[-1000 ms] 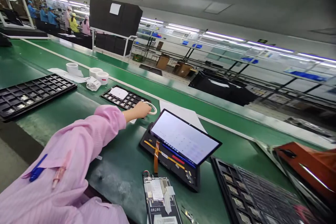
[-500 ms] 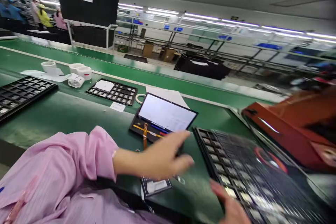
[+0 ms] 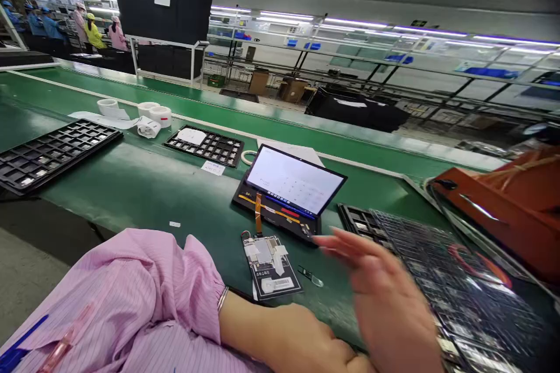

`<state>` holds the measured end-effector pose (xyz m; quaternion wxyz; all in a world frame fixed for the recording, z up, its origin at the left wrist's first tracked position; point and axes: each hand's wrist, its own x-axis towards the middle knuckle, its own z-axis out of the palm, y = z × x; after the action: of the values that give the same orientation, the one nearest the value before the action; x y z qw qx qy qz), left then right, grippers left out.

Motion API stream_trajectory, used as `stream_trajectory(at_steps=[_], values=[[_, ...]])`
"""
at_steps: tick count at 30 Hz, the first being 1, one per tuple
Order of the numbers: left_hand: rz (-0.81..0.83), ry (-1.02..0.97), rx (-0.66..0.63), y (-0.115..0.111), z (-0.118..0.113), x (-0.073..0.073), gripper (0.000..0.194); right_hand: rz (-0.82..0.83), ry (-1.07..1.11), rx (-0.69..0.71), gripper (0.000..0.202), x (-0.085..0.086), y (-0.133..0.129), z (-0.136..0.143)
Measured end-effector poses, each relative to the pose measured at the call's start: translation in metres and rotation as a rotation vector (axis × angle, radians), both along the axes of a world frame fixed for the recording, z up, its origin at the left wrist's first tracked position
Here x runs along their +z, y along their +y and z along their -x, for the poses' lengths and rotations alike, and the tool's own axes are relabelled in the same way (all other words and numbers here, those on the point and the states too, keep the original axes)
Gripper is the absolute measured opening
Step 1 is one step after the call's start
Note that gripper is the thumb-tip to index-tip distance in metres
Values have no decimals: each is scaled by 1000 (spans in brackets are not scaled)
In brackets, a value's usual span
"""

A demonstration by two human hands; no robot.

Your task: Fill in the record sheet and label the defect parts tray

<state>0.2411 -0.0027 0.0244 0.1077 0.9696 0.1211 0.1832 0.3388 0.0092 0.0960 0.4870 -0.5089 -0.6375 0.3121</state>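
My left hand point(image 3: 306, 335), in a pink striped sleeve, is low at the bottom edge, back upward; its fingertips are hidden. My right hand point(image 3: 387, 297) is raised beside it, slightly blurred, fingers stretched toward the left with nothing visible in them. Beyond the hands lies a bare circuit board with a black labelled part point(image 3: 273, 268), joined by an orange flex cable point(image 3: 258, 213) to a lit tablet-like screen point(image 3: 297, 179). The screen leans up on a black base point(image 3: 245, 201). A small clear-ended piece point(image 3: 311, 275) lies right of the board.
To the right, a black compartment tray point(image 3: 365, 224) lies under a ribbed clear sheet point(image 3: 464, 280), near an orange box point(image 3: 490, 210). More black trays point(image 3: 56, 151) point(image 3: 227, 148) and white tape rolls point(image 3: 161, 116) are on the left. Several people point(image 3: 94, 32) stand far back.
My left hand has dropped from over the board to the bottom edge, uncovering the board. My right hand has risen leftward from the tray's edge. The view has shifted slightly.
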Motion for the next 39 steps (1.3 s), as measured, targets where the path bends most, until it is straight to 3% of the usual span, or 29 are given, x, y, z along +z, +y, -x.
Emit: stream_trajectory(at_steps=[2,4,6,8,11,14,16,18,21,23,26,29,31,35,39], values=[[-87,-54,15,-7,8,-5,30,254,64,301,46,-9,-3,15],[-88,-111,109,-17,21,-4,27,502,158,453,52,-25,-9,21],[16,-121,269,-27,39,1,27,590,188,368,56,-44,-22,16],[228,-124,411,-33,56,8,19,557,57,296,58,-55,-45,0],[598,-169,475,-35,72,15,10,564,-233,417,56,-44,-89,-31],[828,-272,543,-29,69,18,16,653,-182,505,56,-26,-123,-50],[1062,-341,473,-24,59,18,23,566,21,401,61,-28,-134,-51],[1330,-378,343,-19,48,15,33,500,124,333,71,-41,-136,-45],[1572,-411,282,-13,36,7,47,583,228,238,50,-61,-130,-40],[1637,-401,277,-10,34,1,56,609,264,132,40,-64,-123,-44],[1701,-334,258,-9,39,-5,76,541,318,-10,40,-54,-99,-57],[1741,-272,234,-12,50,-6,90,374,303,-158,41,-41,-56,-72],[1710,-244,202,-14,61,-4,84,220,165,-246,42,-40,-18,-80],[1575,-219,217,-17,92,-2,63,144,-86,-351,38,-63,60,-93],[1509,-198,315,-19,131,-12,55,182,-301,-426,24,-100,101,-101]])
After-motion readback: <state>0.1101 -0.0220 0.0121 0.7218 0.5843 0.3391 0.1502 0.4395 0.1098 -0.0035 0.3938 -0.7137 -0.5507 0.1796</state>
